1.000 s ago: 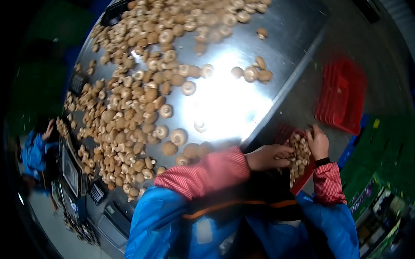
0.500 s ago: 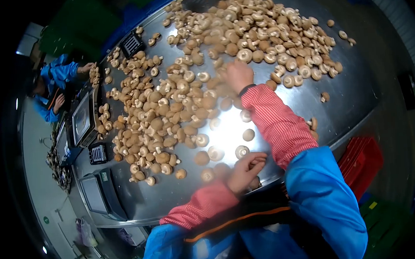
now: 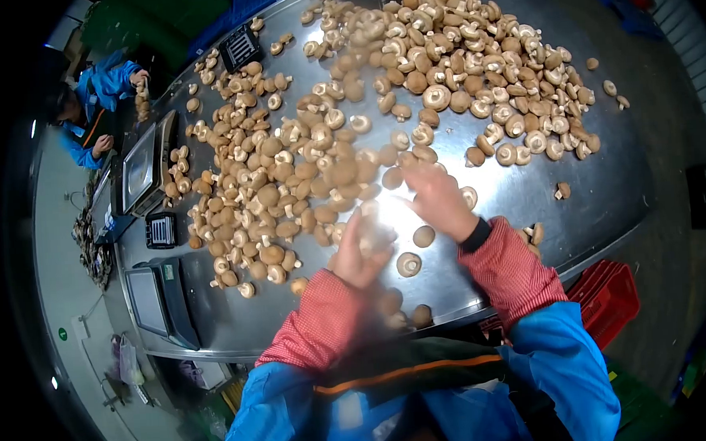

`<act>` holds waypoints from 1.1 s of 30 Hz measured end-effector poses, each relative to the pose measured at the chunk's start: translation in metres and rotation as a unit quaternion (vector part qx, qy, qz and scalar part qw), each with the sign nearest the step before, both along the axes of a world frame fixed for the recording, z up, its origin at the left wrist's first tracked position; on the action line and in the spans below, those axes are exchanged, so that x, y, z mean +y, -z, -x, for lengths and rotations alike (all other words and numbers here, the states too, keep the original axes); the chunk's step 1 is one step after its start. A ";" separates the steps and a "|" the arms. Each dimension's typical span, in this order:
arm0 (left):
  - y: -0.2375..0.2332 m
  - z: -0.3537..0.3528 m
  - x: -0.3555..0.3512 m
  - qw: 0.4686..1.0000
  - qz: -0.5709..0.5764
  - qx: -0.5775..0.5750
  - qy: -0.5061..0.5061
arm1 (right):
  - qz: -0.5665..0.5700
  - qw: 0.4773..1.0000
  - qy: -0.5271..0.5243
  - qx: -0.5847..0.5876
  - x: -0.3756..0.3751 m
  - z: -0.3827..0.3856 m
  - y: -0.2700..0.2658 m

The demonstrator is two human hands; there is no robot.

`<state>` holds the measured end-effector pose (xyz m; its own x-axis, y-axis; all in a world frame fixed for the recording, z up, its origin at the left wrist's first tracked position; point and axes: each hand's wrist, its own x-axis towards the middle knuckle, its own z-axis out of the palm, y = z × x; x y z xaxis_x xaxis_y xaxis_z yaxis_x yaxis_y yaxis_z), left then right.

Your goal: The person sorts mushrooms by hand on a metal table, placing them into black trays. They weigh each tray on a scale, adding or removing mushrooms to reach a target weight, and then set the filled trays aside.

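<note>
My left hand [image 3: 359, 254] is over the near edge of the mushroom spread, its fingers pointing up and its thumb apart. A motion-smeared brownish patch shows beside its fingers. My right hand [image 3: 438, 202], with a dark band at the wrist, reaches leftward over the bright part of the steel table, its fingers smeared by motion. Shiitake mushrooms [image 3: 266, 195] lie in a wide loose layer just beyond and left of my hands. Between my forearms sit a single mushroom [image 3: 409, 264] and another mushroom [image 3: 424, 236]. Several brown caps [image 3: 421, 316] lie at the table's front edge by my left sleeve.
A larger mushroom heap [image 3: 513, 76] covers the far right of the steel table [image 3: 600, 207]. Black baskets [image 3: 240, 48] and weighing scales [image 3: 159, 302] stand along the left. Red crates [image 3: 605, 299] are below the right edge. Another person [image 3: 95, 106] handles mushrooms at far left.
My right hand has drawn back from the far heap toward me. My left hand has risen from the front edge and moved left, nearer the loose layer. The other person's raised hand has shifted.
</note>
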<state>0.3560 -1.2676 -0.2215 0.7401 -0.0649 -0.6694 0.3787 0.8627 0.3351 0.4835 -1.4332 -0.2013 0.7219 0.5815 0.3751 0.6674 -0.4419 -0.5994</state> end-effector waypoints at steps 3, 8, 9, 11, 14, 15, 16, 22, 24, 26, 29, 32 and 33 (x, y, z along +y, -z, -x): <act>0.024 0.019 -0.002 0.987 -0.127 -0.058 0.084 | 0.009 0.999 -0.022 0.025 0.016 -0.041 0.023; -0.014 0.017 -0.021 0.996 -0.042 0.005 0.082 | 0.216 0.966 -0.017 -0.143 0.083 -0.062 0.065; -0.014 0.017 -0.019 0.996 -0.040 0.006 0.074 | 0.244 0.959 -0.006 -0.144 0.089 -0.061 0.064; -0.010 0.019 -0.016 0.998 -0.035 0.005 0.054 | 0.189 0.977 -0.020 -0.101 0.082 -0.063 0.062; -0.011 0.017 -0.011 0.997 -0.063 -0.018 0.031 | 0.053 0.998 -0.004 0.021 0.059 -0.059 0.045; -0.013 0.015 -0.012 0.995 -0.097 -0.027 0.008 | 0.010 0.995 -0.015 0.101 0.045 -0.052 0.035; -0.017 0.012 -0.014 0.991 -0.132 -0.037 -0.014 | -0.032 0.983 -0.025 0.181 0.031 -0.045 0.026; -0.045 0.000 -0.058 0.645 -0.694 -0.280 0.153 | -0.396 0.528 -0.047 0.750 -0.019 0.032 0.046; -0.050 0.003 -0.079 0.564 -0.699 -0.361 0.248 | -0.476 0.448 -0.049 0.755 -0.041 0.049 0.077; -0.057 0.009 -0.095 0.487 -0.687 -0.438 0.314 | -0.451 0.529 0.012 0.719 -0.068 0.068 0.039; -0.041 0.021 -0.098 0.508 -0.589 -0.552 0.301 | -0.489 0.498 0.113 0.707 -0.128 0.106 0.041; -0.023 0.017 -0.090 0.518 -0.607 -0.500 0.337 | -0.419 0.612 0.140 0.656 -0.196 0.163 0.014; -0.019 0.011 -0.086 0.514 -0.623 -0.477 0.346 | -0.402 0.623 0.126 0.659 -0.230 0.188 0.018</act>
